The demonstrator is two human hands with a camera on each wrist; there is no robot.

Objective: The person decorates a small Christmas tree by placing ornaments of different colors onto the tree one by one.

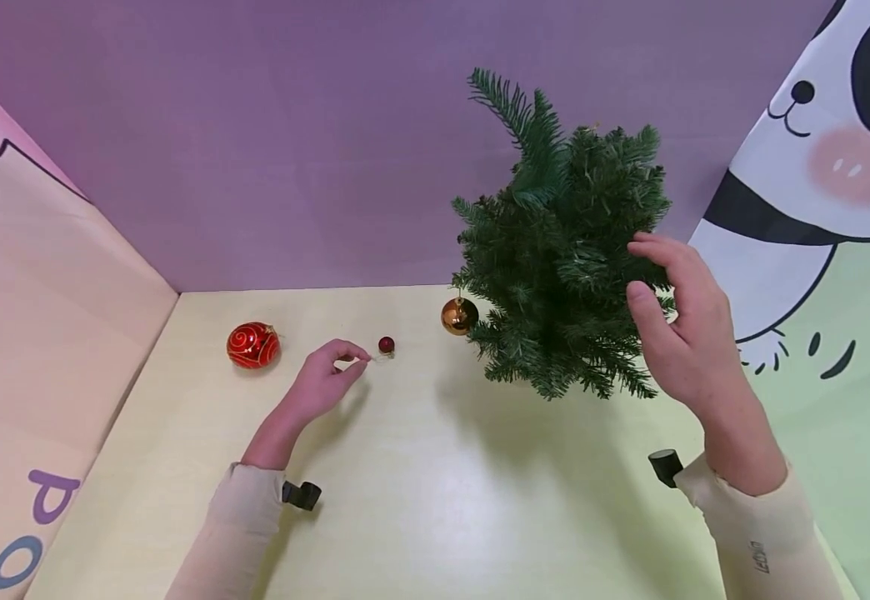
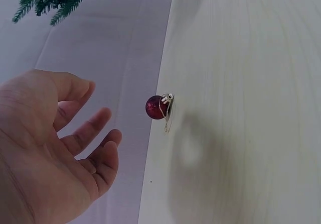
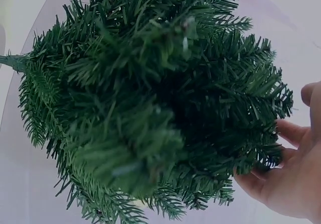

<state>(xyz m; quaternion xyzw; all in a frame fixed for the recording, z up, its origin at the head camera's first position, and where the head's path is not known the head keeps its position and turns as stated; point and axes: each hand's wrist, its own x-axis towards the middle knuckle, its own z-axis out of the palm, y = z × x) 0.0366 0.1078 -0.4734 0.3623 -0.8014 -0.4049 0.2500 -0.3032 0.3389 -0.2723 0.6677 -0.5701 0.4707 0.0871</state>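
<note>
A small dark red ball ornament (image 1: 386, 344) with a gold cap and thin gold string lies on the table. My left hand (image 1: 328, 379) reaches in from its left, fingertips close to the string. In the left wrist view, that hand (image 2: 60, 138) has loosely bent fingers, and a gap separates them from the ornament (image 2: 156, 107). At the right stands a small green artificial Christmas tree (image 1: 562, 258). My right hand (image 1: 686, 321) is at its right side, thumb and fingers spread, fingertips among the outer branches (image 3: 256, 148) in the right wrist view.
A larger red ball ornament with gold swirls (image 1: 253, 346) lies at the table's left. One shiny copper-gold ball (image 1: 459, 317) hangs from the tree's left side. Behind the pale table (image 1: 420, 500) rises a purple backdrop (image 1: 292, 150); a panda print (image 1: 840, 158) is at right.
</note>
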